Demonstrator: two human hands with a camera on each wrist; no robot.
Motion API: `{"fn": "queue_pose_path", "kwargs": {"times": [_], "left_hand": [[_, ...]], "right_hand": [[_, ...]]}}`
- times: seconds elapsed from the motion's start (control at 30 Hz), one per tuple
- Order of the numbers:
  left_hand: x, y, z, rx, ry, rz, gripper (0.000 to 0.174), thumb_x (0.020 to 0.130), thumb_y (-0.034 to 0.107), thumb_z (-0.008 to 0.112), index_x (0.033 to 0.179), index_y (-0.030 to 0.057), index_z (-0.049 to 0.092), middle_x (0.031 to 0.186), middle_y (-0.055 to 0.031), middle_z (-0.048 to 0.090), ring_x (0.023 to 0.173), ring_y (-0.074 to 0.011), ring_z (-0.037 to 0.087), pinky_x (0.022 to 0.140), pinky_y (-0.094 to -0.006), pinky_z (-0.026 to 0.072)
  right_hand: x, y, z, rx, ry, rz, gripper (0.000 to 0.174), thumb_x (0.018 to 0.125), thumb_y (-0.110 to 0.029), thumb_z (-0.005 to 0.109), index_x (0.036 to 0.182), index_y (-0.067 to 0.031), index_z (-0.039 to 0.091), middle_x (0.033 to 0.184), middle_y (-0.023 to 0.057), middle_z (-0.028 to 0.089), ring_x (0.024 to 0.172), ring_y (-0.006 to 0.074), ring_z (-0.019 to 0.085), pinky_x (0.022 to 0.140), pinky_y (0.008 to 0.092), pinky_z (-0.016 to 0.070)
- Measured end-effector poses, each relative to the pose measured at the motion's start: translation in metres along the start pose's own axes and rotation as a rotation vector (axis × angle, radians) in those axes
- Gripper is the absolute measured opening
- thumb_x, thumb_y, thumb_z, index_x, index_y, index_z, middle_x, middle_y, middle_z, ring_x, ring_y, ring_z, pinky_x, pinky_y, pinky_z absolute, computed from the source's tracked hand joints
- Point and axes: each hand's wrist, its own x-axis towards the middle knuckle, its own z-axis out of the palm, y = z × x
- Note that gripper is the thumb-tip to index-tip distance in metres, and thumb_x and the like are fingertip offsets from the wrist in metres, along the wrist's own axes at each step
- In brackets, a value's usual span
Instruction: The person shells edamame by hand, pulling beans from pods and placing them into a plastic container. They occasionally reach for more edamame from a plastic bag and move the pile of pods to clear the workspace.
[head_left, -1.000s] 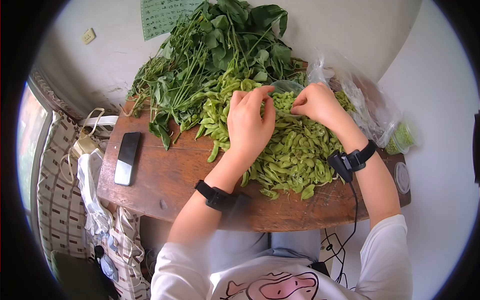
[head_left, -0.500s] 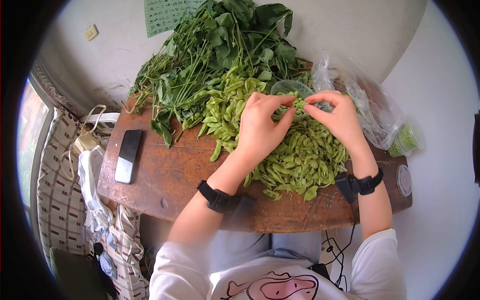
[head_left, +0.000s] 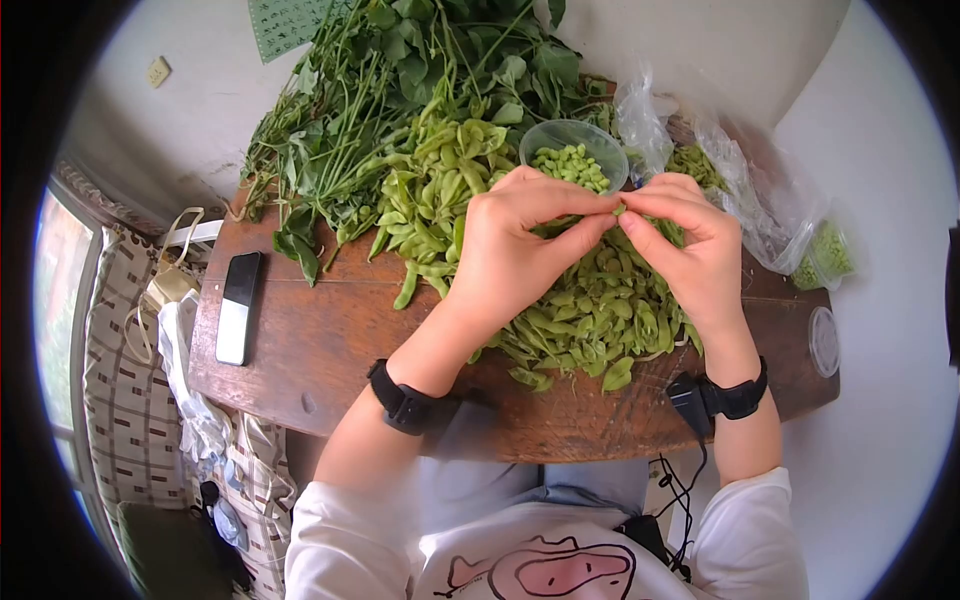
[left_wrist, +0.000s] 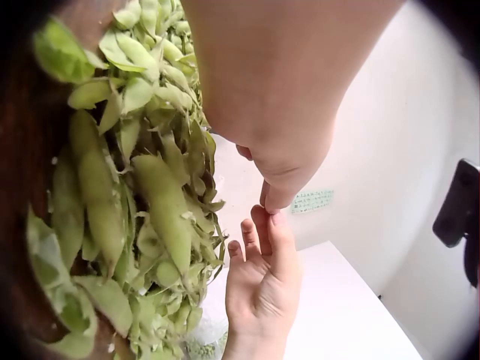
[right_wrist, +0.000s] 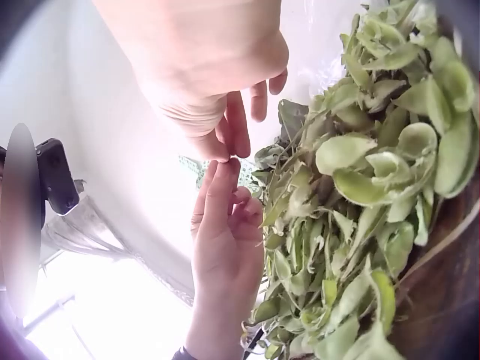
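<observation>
Nearest are the person's white sleeves (head_left: 340,530), then the edge of the wooden desk (head_left: 320,340), with a phone (head_left: 238,307) lying flat at its left. A heap of pods (head_left: 590,320) covers the middle of the desk under both hands. The left hand (head_left: 510,250) and right hand (head_left: 690,250) meet above the heap with fingers (head_left: 575,205) curled. Their tips pinch one small pod (head_left: 620,211) between them, mostly hidden, with only a sliver of green showing.

This looks like the splitting step: the pod is held at both ends and not yet opened. The next move would call for a thumb pressed along the seam, then a short carry to the clear bowl (head_left: 575,123) just behind the hands, which already holds shelled beans (head_left: 570,162).

Farther back, leafy stalks (head_left: 400,90) are piled against a pale wall (head_left: 200,130). A plastic bag (head_left: 760,200) lies at the right, with a small tub (head_left: 825,255) beside it.
</observation>
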Motion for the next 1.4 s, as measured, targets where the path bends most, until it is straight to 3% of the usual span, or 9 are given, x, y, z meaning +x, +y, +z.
{"fn": "queue_pose_path", "kwargs": {"times": [0.1, 0.13, 0.3, 0.37, 0.5, 0.57, 0.8, 1.07, 1.4], "left_hand": [[-0.002, 0.001, 0.001, -0.010, -0.010, -0.057, 0.019, 0.076, 0.004, 0.080, 0.094, 0.0076, 0.079, 0.087, -0.0061, 0.076, 0.079, -0.0183, 0.067, 0.074, -0.0301, 0.0540], [-0.003, 0.000, 0.000, 0.005, -0.028, -0.042, 0.018, 0.078, 0.002, 0.081, 0.096, 0.0054, 0.079, 0.092, -0.0047, 0.076, 0.082, -0.0120, 0.063, 0.071, -0.0259, 0.0504], [-0.003, -0.004, 0.002, 0.040, -0.014, 0.038, 0.017, 0.077, 0.000, 0.080, 0.093, 0.0039, 0.078, 0.094, -0.0062, 0.076, 0.083, -0.0139, 0.065, 0.072, -0.0261, 0.0511], [-0.004, -0.005, 0.003, 0.057, 0.002, 0.059, 0.018, 0.074, 0.003, 0.080, 0.092, 0.0067, 0.079, 0.091, -0.0063, 0.076, 0.087, -0.0205, 0.069, 0.080, -0.0324, 0.0542], [-0.004, -0.005, 0.003, 0.050, -0.004, 0.060, 0.018, 0.074, 0.003, 0.080, 0.091, 0.0065, 0.079, 0.091, -0.0066, 0.076, 0.088, -0.0207, 0.069, 0.081, -0.0327, 0.0541], [-0.004, -0.005, 0.003, 0.021, -0.027, 0.051, 0.017, 0.076, -0.002, 0.079, 0.092, 0.0030, 0.078, 0.094, -0.0080, 0.075, 0.087, -0.0168, 0.067, 0.079, -0.0287, 0.0530], [-0.004, -0.006, 0.003, 0.006, -0.043, 0.066, 0.018, 0.076, -0.003, 0.078, 0.092, 0.0025, 0.078, 0.095, -0.0081, 0.075, 0.088, -0.0158, 0.067, 0.078, -0.0277, 0.0533], [-0.004, -0.005, 0.005, 0.035, -0.031, 0.009, 0.016, 0.079, 0.005, 0.082, 0.094, 0.0042, 0.077, 0.094, -0.0036, 0.075, 0.083, -0.0126, 0.064, 0.070, -0.0259, 0.0505], [-0.004, -0.001, 0.003, 0.092, -0.062, 0.021, 0.015, 0.078, 0.004, 0.081, 0.092, 0.0047, 0.077, 0.094, -0.0033, 0.075, 0.079, -0.0116, 0.063, 0.069, -0.0236, 0.0497]], "right_hand": [[-0.002, 0.000, 0.001, -0.020, 0.022, -0.023, 0.021, 0.080, -0.001, 0.076, 0.101, -0.0025, 0.077, 0.093, 0.0057, 0.074, 0.094, 0.0200, 0.061, 0.086, 0.0325, 0.0494], [-0.002, -0.001, 0.002, -0.032, 0.024, -0.031, 0.022, 0.080, -0.001, 0.075, 0.101, -0.0029, 0.077, 0.093, 0.0056, 0.074, 0.094, 0.0202, 0.061, 0.086, 0.0322, 0.0495], [-0.004, 0.004, 0.005, -0.102, 0.044, -0.113, 0.024, 0.078, 0.001, 0.075, 0.101, -0.0035, 0.077, 0.092, 0.0058, 0.074, 0.092, 0.0211, 0.061, 0.082, 0.0320, 0.0506], [-0.004, 0.004, 0.006, -0.133, 0.054, -0.136, 0.024, 0.077, 0.001, 0.076, 0.101, -0.0035, 0.077, 0.091, 0.0058, 0.074, 0.091, 0.0213, 0.061, 0.080, 0.0320, 0.0508], [-0.005, 0.002, 0.007, -0.209, 0.089, -0.188, 0.024, 0.074, 0.002, 0.076, 0.097, -0.0030, 0.077, 0.088, 0.0052, 0.073, 0.087, 0.0212, 0.062, 0.078, 0.0318, 0.0510], [-0.005, 0.002, 0.008, -0.205, 0.095, -0.180, 0.022, 0.074, 0.002, 0.076, 0.095, -0.0031, 0.076, 0.087, 0.0049, 0.073, 0.086, 0.0209, 0.062, 0.077, 0.0317, 0.0511], [-0.005, -0.001, 0.007, -0.231, 0.120, -0.158, 0.018, 0.073, 0.001, 0.077, 0.090, -0.0044, 0.075, 0.084, 0.0042, 0.072, 0.087, 0.0203, 0.063, 0.077, 0.0315, 0.0510], [-0.006, -0.001, 0.011, -0.264, 0.156, -0.189, 0.018, 0.073, -0.001, 0.078, 0.090, -0.0060, 0.075, 0.084, 0.0044, 0.072, 0.086, 0.0219, 0.063, 0.079, 0.0329, 0.0509], [-0.006, -0.001, 0.011, -0.314, 0.175, -0.179, 0.018, 0.072, -0.002, 0.078, 0.088, -0.0069, 0.074, 0.082, 0.0044, 0.071, 0.085, 0.0234, 0.063, 0.078, 0.0338, 0.0498]]}}
